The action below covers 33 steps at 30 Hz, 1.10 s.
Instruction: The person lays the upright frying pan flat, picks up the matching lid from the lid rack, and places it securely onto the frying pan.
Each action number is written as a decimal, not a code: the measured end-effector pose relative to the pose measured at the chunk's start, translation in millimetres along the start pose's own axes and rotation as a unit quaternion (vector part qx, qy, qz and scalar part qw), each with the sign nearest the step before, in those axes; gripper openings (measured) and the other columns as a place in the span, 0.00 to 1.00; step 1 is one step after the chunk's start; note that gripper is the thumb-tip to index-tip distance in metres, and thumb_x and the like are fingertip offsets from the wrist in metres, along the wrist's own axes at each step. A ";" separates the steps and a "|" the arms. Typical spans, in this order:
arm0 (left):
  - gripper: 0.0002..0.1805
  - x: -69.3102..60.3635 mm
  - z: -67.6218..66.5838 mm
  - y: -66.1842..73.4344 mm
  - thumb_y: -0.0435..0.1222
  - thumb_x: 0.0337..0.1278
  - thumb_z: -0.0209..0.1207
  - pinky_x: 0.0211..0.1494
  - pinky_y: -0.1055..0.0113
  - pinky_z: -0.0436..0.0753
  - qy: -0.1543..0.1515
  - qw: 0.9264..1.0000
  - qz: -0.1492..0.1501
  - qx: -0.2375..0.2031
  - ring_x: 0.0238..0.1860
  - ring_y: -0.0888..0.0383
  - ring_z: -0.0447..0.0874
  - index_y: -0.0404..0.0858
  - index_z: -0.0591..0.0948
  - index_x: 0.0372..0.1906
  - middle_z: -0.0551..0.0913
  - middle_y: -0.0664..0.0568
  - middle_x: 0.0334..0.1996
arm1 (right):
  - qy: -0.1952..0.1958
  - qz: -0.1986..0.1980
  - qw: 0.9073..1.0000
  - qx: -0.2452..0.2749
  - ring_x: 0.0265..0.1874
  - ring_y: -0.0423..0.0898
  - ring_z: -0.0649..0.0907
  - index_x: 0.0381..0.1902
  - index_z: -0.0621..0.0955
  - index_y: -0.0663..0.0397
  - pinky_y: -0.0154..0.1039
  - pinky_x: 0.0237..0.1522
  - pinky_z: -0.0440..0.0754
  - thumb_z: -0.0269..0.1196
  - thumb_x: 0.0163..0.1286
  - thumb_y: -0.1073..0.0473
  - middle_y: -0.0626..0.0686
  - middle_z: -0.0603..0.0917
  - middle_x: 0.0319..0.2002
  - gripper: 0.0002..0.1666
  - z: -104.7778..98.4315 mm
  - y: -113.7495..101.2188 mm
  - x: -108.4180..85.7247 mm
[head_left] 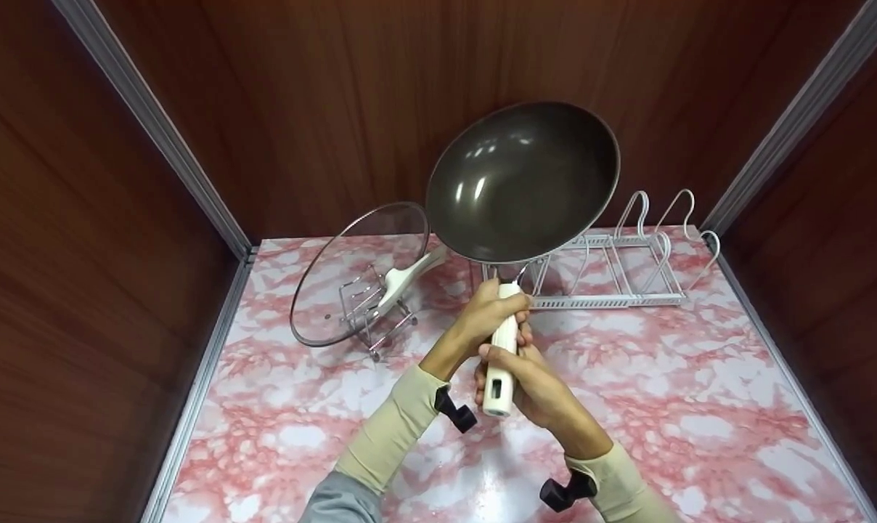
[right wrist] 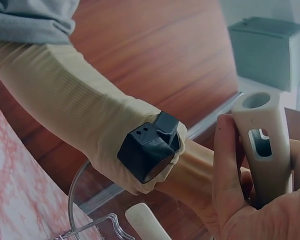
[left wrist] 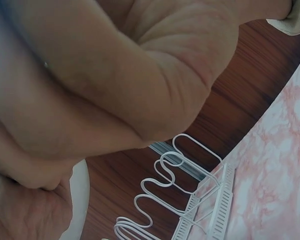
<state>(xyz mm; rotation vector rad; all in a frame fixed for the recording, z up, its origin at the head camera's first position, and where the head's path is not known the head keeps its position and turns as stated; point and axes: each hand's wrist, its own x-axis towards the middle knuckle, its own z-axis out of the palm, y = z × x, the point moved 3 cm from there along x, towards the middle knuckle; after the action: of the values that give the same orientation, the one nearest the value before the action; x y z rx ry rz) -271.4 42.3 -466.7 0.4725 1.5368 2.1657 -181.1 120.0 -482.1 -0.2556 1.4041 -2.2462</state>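
Note:
A dark wok-like pan (head_left: 522, 181) with a cream handle (head_left: 506, 334) is held up, its inside facing the head camera. The left hand (head_left: 486, 312) grips the handle near the pan. Lower down, the right hand (head_left: 536, 381) grips the same handle, thumb along it; the handle's end (right wrist: 267, 125) with its slot shows in the right wrist view. In the left wrist view the left hand (left wrist: 105, 80) fills the upper left, with part of the cream handle (left wrist: 80, 200) below it.
A glass lid (head_left: 322, 290) with a cream handle (head_left: 402, 283) stands tilted in a small wire stand (head_left: 388, 338) at the left. Behind and right of the hands lies a white wire rack (head_left: 605, 300) with looped dividers. Brown panels (head_left: 300, 109) enclose the pink-and-white surface (head_left: 279, 436).

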 end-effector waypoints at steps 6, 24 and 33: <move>0.06 -1.5 -0.6 1.1 0.30 0.66 0.54 0.20 0.68 0.84 -0.008 1.000 -0.003 0.009 0.14 0.61 0.82 0.37 0.75 0.31 0.77 0.55 0.17 | -0.004 -0.005 1.000 -0.012 0.24 0.42 0.86 0.45 0.69 0.53 0.40 0.31 0.90 0.53 0.81 0.56 0.48 0.83 0.25 0.07 -0.2 -0.1 0.0; 0.03 -1.7 -5.8 1.0 0.28 0.61 0.55 0.23 0.71 0.82 -0.007 1.000 0.004 0.027 0.17 0.63 0.79 0.37 0.76 0.32 0.76 0.56 0.19 | 0.023 -0.004 0.996 -0.085 0.30 0.42 0.89 0.46 0.76 0.58 0.39 0.30 0.90 0.44 0.85 0.45 0.48 0.86 0.32 0.23 -14.1 -8.6 -2.0; 0.03 -1.5 -4.4 2.7 0.27 0.61 0.56 0.21 0.71 0.82 0.003 0.999 0.015 0.050 0.17 0.64 0.80 0.35 0.77 0.32 0.78 0.54 0.19 | 0.077 -0.013 0.989 -0.127 0.26 0.46 0.90 0.48 0.74 0.57 0.47 0.27 0.91 0.44 0.87 0.41 0.50 0.85 0.33 0.24 -35.6 -25.1 -5.0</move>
<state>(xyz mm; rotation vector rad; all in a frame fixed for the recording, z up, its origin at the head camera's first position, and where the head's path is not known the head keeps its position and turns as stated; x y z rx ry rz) -272.8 37.2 -465.6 0.5253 1.6565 2.1212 -198.2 159.9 -475.8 -0.1876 1.7820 -2.1435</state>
